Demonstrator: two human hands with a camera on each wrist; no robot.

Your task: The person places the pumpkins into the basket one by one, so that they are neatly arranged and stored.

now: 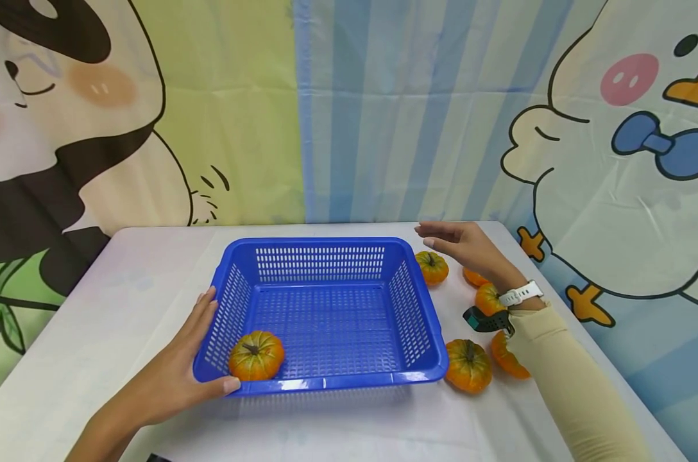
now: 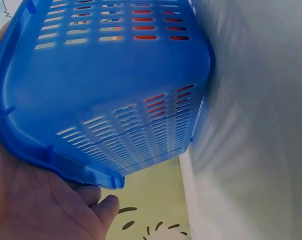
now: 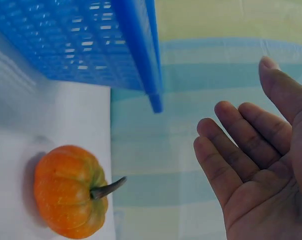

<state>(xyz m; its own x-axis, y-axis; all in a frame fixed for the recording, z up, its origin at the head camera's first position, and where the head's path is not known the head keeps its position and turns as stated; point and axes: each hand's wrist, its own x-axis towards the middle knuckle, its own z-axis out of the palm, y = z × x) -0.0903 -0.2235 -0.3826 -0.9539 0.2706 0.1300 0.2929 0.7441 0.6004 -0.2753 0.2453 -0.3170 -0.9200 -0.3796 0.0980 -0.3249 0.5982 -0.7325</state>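
Note:
A blue plastic basket (image 1: 326,333) with slotted walls stands in the middle of the table. Inside its front left corner lies a small orange pumpkin (image 1: 256,355). My left hand (image 1: 172,369) grips the basket at that corner, thumb over the front rim and fingers along the left side; in the left wrist view its fingers reach under the rim. Beyond the basket's right wall, my right hand (image 1: 461,246) hovers with loosely extended fingers and nothing in it. Nearest to it is a pumpkin (image 1: 432,267), whose dark stem shows in the right wrist view (image 3: 71,192).
More pumpkins lie right of the basket: one by its front right corner (image 1: 468,366), others partly hidden by my right arm. A white cloth covers the table (image 1: 135,276). Behind and beside it hangs a printed curtain (image 1: 372,128).

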